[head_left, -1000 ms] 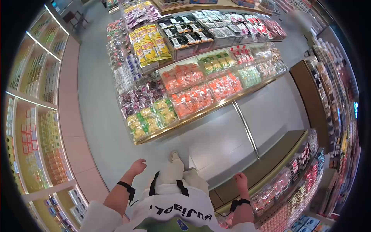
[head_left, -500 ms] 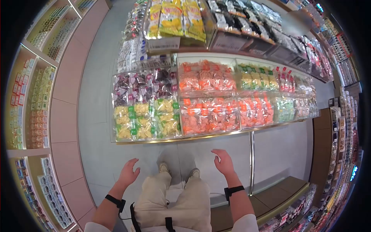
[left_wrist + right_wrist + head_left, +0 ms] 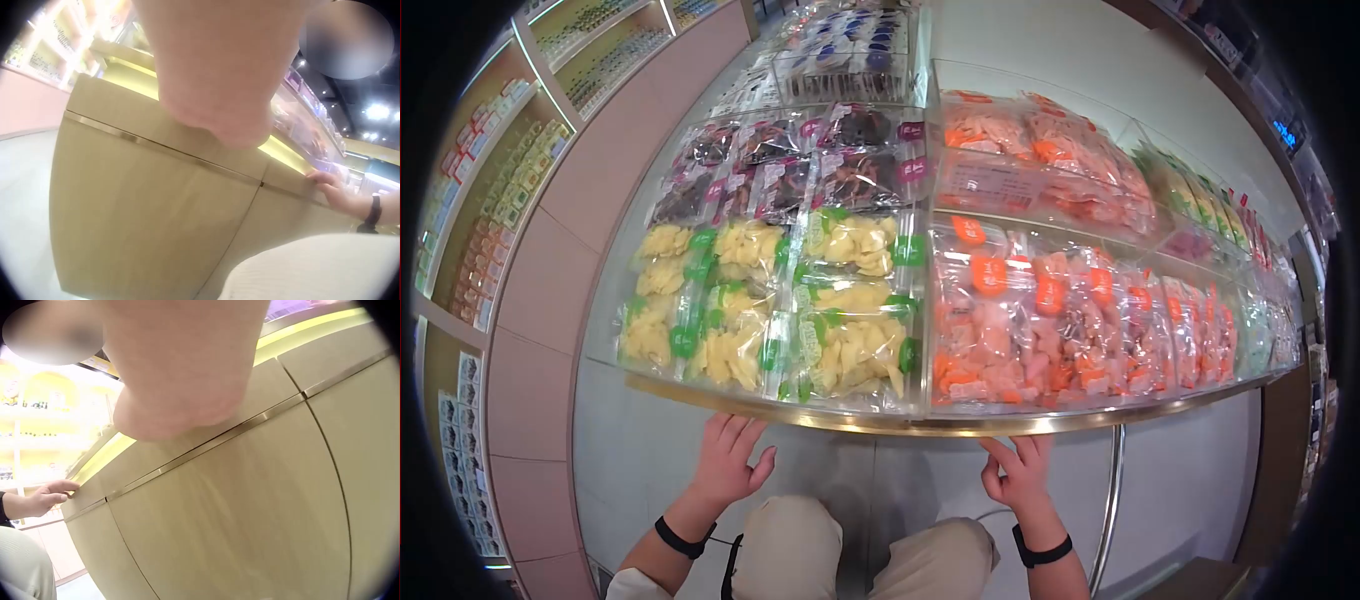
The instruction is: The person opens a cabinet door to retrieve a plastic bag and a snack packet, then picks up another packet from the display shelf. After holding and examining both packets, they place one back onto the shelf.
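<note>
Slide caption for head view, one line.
Left hand and right hand at the gold edge fronting green-labelled packets and orange-labelled packets.

L hand (image 3: 728, 465) & R hand (image 3: 1022, 472) have fingers at counter edge (image 3: 875, 427), legs (image 3: 785, 550) btwn & behind. Beyond L fingers sit front-L bags (image 3: 735, 350) w/ rear-L bags (image 3: 860, 175) further off; beyond R fingers, front-R bags (image 3: 1050, 335) w/ rear-R bags (image 3: 1055, 145) further off, divider (image 3: 926, 345) btwn L & R lots. Wall shelves (image 3: 500, 220) stand well L of L fingers, bar (image 3: 1113, 480) runs R of R fingers.
</note>
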`<state>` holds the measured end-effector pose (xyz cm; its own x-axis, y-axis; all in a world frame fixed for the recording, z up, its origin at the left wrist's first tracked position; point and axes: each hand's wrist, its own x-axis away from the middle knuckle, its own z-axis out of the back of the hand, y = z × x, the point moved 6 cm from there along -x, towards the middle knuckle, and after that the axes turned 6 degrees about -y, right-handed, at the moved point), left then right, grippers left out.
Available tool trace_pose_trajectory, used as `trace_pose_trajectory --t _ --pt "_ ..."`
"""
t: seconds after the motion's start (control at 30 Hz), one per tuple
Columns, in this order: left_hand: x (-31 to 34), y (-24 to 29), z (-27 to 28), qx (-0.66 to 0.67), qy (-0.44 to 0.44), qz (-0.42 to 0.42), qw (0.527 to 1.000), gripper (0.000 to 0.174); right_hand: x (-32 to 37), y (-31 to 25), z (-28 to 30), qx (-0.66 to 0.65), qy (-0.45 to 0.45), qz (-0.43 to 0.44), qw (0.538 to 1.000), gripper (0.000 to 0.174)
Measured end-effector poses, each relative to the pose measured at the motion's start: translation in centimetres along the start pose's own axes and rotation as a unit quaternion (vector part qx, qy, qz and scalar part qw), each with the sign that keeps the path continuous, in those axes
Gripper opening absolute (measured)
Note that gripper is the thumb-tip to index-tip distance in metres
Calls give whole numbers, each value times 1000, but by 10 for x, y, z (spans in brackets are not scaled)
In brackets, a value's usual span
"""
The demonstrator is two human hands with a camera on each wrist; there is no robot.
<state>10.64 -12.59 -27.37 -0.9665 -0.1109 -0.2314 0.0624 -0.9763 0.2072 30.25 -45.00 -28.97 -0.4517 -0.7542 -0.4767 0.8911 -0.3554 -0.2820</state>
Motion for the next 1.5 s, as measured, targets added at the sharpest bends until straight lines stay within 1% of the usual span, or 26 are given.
trace_pose_trajectory --t 0.07,0.1,0.17,0.27,0.37,0.43,0.47,0.57,0.6,0.63,0.67,0.7,0.77,0.83,0.87,0.9,0.93,0.97,1.03,1.07,1.23,1.33,1.37,1.43,1.47,1.5 --pt "2 -1 -12 -5 62 -27 998 52 7 8 -10 -10 31 -25 999 49" --pt "3 -1 -20 -19 75 -27 997 52 7 4 -12 -11 46 -13 999 49" --pt "5 3 -30 -28 124 -20 992 56 8 1 -13 11 66 -48 997 50" --pt "3 4 -40 -32 163 -8 986 60 6 -9 -15 30 88 -54 994 48" --pt "-1 5 -33 -26 149 12 988 59 2 -22 -10 24 105 -76 991 43" --pt "-2 10 -26 -20 146 8 989 57 1 -30 -7 57 82 -65 993 37" --pt "-2 11 -23 -11 142 4 990 56 4 -31 -8 41 82 -67 994 30" --pt "3 18 -21 -9 160 -9 987 50 17 -36 -4 6 84 -56 995 28" --pt "6 19 -22 0 154 -12 988 50 22 -38 -3 -5 97 -59 993 22" --pt "11 19 -22 14 161 -11 987 45 30 -38 -3 0 90 -68 994 22" --pt "14 17 -22 26 168 -14 985 41 37 -40 -2 -18 97 -50 994 19" --pt "19 17 -24 33 159 -19 987 41 47 -42 -2 -39 103 -33 993 17" --pt "33 16 -23 38 197 -47 979 35 70 -40 0 -34 106 -40 993 20" --pt "50 10 -30 66 189 -50 978 36 89 -36 15 -92 102 -32 990 26" --pt "62 7 -30 72 215 -59 972 38 95 -34 21 -119 110 -26 986 35" --pt "72 5 -30 80 239 -68 965 41 101 -31 26 -119 108 -38 986 35" --pt "80 5 -30 97 244 -65 963 44 108 -28 30 -141 100 -44 984 39" --pt "88 3 -31 101 235 -69 964 44 113 -27 34 -162 95 -48 981 43" --pt "105 -7 -27 158 248 -66 954 44 118 -27 41 -171 94 -69 978 47" --pt "110 -8 -25 179 236 -58 953 43 120 -27 42 -179 91 -80 976 50" --pt "135 -22 -15 244 213 -62 944 39 131 -20 44 -194 82 -82 974 52" --pt "148 -30 -8 339 201 -65 917 32 132 -21 45 -203 92 -79 972 51" --pt "151 -28 -7 340 201 -64 916 32 133 -21 44 -203 91 -80 972 51" --pt "159 -30 -4 402 247 -69 879 30 135 -20 45 -218 123 -78 965 50" --pt "170 -44 -5 423 212 -81 877 27 136 -18 43 -215 123 -80 965 50" --pt "174 -41 -6 427 211 -82 876 27 137 -17 42 -227 135 -65 962 49"
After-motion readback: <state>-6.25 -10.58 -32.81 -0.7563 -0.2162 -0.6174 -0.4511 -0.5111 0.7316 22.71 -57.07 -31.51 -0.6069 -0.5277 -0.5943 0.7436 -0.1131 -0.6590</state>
